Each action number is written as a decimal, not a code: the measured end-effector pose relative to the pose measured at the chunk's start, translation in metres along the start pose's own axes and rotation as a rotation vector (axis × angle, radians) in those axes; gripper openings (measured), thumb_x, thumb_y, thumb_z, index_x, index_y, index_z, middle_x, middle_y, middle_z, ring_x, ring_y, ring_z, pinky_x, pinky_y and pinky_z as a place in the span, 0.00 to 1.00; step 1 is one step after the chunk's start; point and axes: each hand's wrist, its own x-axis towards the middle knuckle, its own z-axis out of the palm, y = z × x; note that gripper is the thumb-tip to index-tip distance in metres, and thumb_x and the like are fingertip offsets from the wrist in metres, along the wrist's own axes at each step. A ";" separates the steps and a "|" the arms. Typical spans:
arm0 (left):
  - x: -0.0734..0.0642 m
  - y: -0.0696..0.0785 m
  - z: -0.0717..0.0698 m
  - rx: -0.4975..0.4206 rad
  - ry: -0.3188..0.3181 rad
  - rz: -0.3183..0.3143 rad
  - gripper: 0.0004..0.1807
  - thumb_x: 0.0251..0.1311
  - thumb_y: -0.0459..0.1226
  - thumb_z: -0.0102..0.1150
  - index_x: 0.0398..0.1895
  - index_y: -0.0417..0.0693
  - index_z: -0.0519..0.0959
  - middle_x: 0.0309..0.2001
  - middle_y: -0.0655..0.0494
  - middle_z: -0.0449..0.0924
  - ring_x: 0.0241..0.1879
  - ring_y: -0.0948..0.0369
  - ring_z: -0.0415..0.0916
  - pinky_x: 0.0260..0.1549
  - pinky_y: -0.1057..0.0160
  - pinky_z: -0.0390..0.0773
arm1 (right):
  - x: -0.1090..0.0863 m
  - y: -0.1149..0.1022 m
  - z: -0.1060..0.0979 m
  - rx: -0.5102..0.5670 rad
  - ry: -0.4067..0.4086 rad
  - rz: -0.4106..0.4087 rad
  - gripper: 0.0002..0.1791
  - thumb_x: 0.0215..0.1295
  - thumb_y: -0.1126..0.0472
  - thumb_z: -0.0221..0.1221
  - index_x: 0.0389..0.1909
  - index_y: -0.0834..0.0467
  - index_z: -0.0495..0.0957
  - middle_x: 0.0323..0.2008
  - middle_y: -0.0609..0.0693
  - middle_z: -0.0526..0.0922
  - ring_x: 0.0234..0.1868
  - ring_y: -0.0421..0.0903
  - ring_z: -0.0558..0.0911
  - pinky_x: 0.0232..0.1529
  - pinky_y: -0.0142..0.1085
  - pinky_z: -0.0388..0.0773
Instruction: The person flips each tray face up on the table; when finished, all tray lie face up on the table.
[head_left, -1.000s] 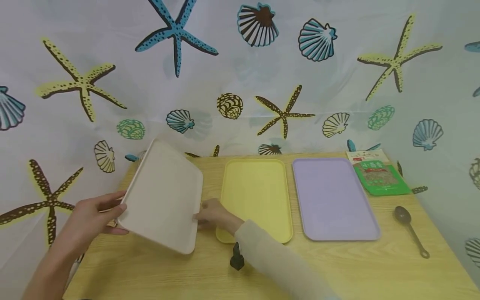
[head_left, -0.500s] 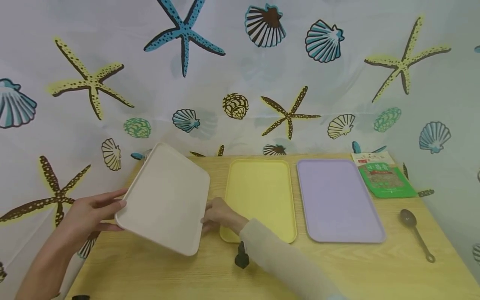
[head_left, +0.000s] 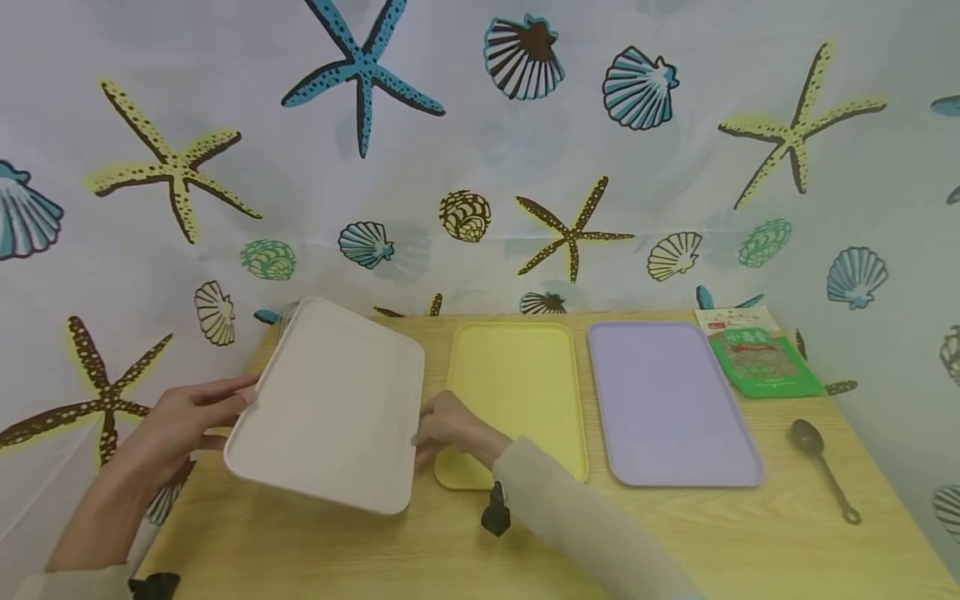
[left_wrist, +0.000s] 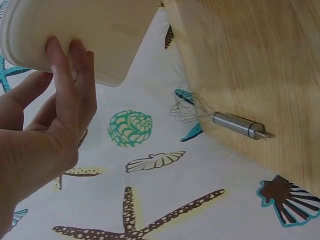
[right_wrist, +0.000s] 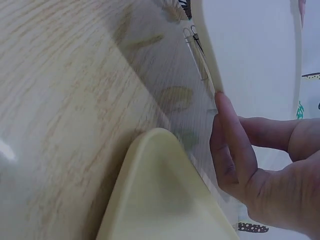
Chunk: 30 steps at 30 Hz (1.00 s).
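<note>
A white tray (head_left: 330, 408) is held tilted above the left part of the wooden table, its inner face toward the head camera. My left hand (head_left: 187, 421) grips its left edge, thumb on the rim; in the left wrist view, fingers of the left hand (left_wrist: 60, 100) press the tray's underside (left_wrist: 100, 35). At the right edge, my right hand (head_left: 450, 429) pinches the rim, partly over the yellow tray (head_left: 517, 392). The right wrist view shows the right hand (right_wrist: 260, 165) at the white tray's edge (right_wrist: 245, 55).
A purple tray (head_left: 671, 400) lies right of the yellow one. Beyond it are a green seasoning packet (head_left: 761, 362) and a dark spoon (head_left: 821, 467). Behind the white tray, at the table's left edge, lies a whisk (left_wrist: 235, 124). A shell-patterned curtain (head_left: 480, 150) hangs at the back.
The white tray has tipped a little flatter and shifted slightly to the right, with both hands still holding it. The other trays, packet and spoon stay in place.
</note>
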 end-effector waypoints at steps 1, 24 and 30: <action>0.003 -0.003 -0.001 0.015 0.001 -0.002 0.40 0.67 0.51 0.54 0.72 0.36 0.56 0.55 0.50 0.76 0.41 0.64 0.81 0.38 0.55 0.84 | 0.000 -0.001 0.000 0.001 -0.002 -0.002 0.14 0.56 0.79 0.57 0.44 0.75 0.79 0.28 0.60 0.86 0.28 0.56 0.87 0.30 0.40 0.85; 0.054 -0.044 0.004 0.195 0.029 -0.021 0.26 0.64 0.29 0.55 0.61 0.18 0.64 0.56 0.23 0.69 0.37 0.59 0.82 0.34 0.57 0.85 | 0.010 -0.006 -0.001 -0.085 0.137 0.003 0.19 0.50 0.80 0.59 0.47 0.74 0.78 0.29 0.63 0.85 0.25 0.57 0.86 0.29 0.41 0.85; 0.069 -0.049 0.006 0.237 0.055 -0.058 0.25 0.62 0.25 0.55 0.60 0.17 0.64 0.53 0.22 0.70 0.34 0.55 0.82 0.30 0.56 0.85 | 0.015 -0.003 0.001 -0.067 0.158 -0.010 0.18 0.50 0.81 0.57 0.45 0.75 0.79 0.28 0.64 0.85 0.27 0.58 0.86 0.28 0.42 0.85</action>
